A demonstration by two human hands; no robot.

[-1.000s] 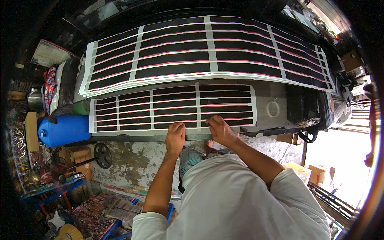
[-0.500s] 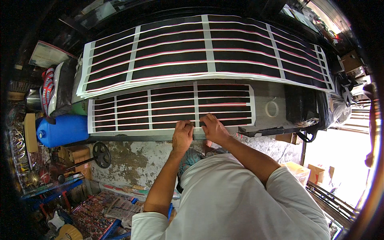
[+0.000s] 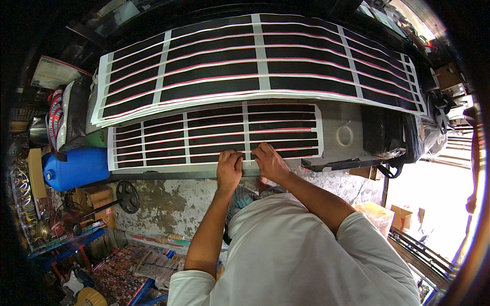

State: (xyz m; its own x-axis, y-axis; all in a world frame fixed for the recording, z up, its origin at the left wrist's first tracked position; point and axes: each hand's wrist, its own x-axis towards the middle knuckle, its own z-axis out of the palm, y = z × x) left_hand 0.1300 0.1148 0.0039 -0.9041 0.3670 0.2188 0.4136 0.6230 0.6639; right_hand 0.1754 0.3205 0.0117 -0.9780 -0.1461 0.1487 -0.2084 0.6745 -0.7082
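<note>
a grey tabletop (image 3: 333,117) runs across the view above the person's lap and carries everything close to the hands. the largest thing on it is a layered stack of long striped sheets (image 3: 214,56), black panels split by white and reddish lines and pale cross bands; it lies along the far side, beyond both hands and well apart from them. in front of it lies the smaller striped sheet (image 3: 217,135), flat, of the same black, white and reddish pattern, its long near edge running close to the tabletop's front edge. this sheet spreads ahead of the fingertips and to both sides, with more of its length to the left of the hands than to the right. a blue plastic container (image 3: 76,168) stands just beyond its left end.

the left hand (image 3: 229,166) and the right hand (image 3: 269,162) are at the sheet's near edge, close together with a narrow gap between them, one on each side of a pale cross band. both have bent fingers, the tips over the sheet's near margin; whether either pinches the edge or only presses on it, i cannot tell. smallest is a pale ring (image 3: 338,135), flat on the tabletop just past the sheet's right end.
</note>
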